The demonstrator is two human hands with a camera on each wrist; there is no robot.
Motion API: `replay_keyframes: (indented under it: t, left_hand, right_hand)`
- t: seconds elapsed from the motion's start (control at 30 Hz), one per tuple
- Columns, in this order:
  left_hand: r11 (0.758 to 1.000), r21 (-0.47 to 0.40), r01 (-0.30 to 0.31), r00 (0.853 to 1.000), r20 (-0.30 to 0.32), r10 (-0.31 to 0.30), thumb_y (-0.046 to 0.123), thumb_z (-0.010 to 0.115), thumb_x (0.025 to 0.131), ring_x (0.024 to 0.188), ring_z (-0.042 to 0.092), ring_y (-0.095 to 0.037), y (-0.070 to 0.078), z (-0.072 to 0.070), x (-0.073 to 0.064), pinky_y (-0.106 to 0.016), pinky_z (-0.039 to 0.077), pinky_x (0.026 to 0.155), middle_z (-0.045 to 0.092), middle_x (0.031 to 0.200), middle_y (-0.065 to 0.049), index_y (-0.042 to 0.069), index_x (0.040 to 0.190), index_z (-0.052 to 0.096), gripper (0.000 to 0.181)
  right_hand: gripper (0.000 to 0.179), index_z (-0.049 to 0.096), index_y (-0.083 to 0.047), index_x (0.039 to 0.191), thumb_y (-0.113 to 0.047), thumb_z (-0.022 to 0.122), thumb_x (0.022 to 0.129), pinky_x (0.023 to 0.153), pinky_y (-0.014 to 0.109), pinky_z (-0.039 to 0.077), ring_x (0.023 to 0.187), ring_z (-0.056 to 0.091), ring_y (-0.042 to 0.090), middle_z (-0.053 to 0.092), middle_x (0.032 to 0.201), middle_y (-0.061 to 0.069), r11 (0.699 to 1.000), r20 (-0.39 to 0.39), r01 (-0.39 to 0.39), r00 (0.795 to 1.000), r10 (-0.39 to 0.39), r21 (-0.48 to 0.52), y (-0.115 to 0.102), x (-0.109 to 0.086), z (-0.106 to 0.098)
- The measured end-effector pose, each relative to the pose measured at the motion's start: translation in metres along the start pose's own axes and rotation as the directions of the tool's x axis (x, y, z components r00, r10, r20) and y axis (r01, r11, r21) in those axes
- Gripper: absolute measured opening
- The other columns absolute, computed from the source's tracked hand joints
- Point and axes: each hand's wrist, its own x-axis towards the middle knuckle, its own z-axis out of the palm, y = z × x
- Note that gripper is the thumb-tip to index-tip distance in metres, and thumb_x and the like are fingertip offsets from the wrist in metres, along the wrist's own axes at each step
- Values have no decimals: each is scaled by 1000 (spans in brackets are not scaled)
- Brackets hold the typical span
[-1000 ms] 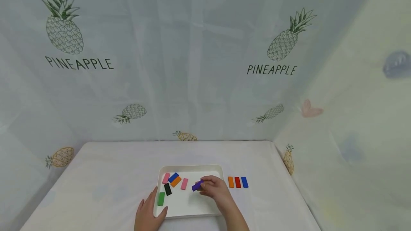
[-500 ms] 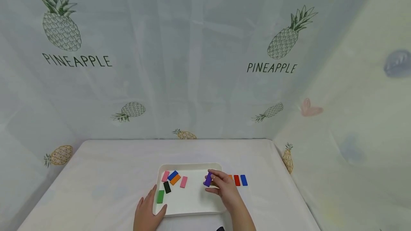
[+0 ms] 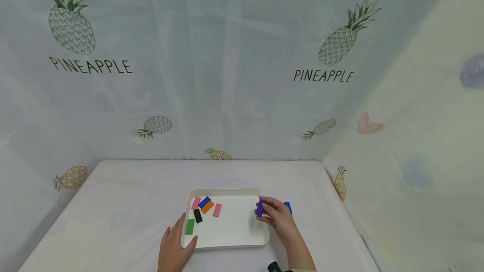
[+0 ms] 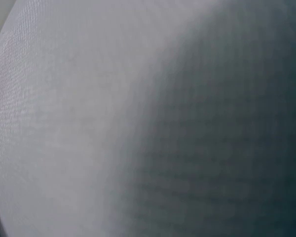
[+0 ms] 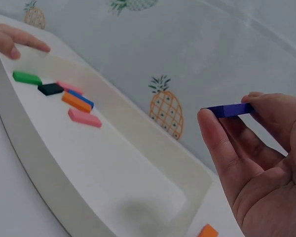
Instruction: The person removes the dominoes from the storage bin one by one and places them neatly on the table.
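Observation:
My right hand (image 3: 282,221) pinches a purple block (image 3: 259,208) between thumb and fingertips, above the right end of a white tray (image 3: 234,228). In the right wrist view the purple block (image 5: 232,109) is clear of the tray. My left hand (image 3: 174,247) rests at the tray's left front corner, fingers along its left side and thumb spread over the near rim. Inside the tray's left half lie a green block (image 3: 190,226), a black block (image 3: 198,215), two pink blocks (image 3: 217,210), a blue block (image 3: 204,202) and an orange block (image 3: 207,207).
Right of the tray, a blue block (image 3: 288,207) shows past my right hand. An orange block (image 5: 208,231) lies outside the tray in the right wrist view. A dark object (image 3: 274,267) is at the bottom edge. The left wrist view is blurred cloth (image 4: 64,123).
My right hand has carried the purple block rightward across the tray to its right end, now covering the orange and red blocks outside. The left hand stays at the tray corner.

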Motion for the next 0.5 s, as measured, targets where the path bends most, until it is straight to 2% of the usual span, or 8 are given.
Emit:
replay_keyframes:
  t: [0.13, 0.33, 0.5]
  left_hand:
    - [1000, -3, 0, 1000, 3, 0, 35, 75, 80, 130, 43, -43, 0, 0, 0, -64, 17, 110, 48, 140, -27, -4, 146, 37, 86]
    - [1000, -12, 11, 1000, 9, -11, 35, 74, 80, 130, 42, -43, -1, 1, 0, -64, 17, 110, 47, 140, -27, -4, 146, 36, 86]
    - [999, -34, 17, 1000, 18, -16, 34, 74, 81, 132, 40, -42, -1, 1, 1, -64, 14, 111, 46, 142, -26, -3, 148, 33, 87]
  right_hand:
    - [41, 51, 12, 130, -7, 62, 95, 82, 35, 57, 101, 67, 35, 60, 120, 28, 998, -12, 7, 1000, -8, -59, -1, -2, -12]
    - [37, 55, 7, 128, -2, 62, 94, 83, 36, 56, 106, 64, 38, 62, 121, 27, 992, -20, 10, 1000, -13, -122, -2, -2, -33]
    - [40, 54, 7, 130, 6, 61, 90, 83, 36, 57, 101, 66, 34, 62, 117, 27, 980, -62, -7, 998, -5, -199, -4, 2, -50]
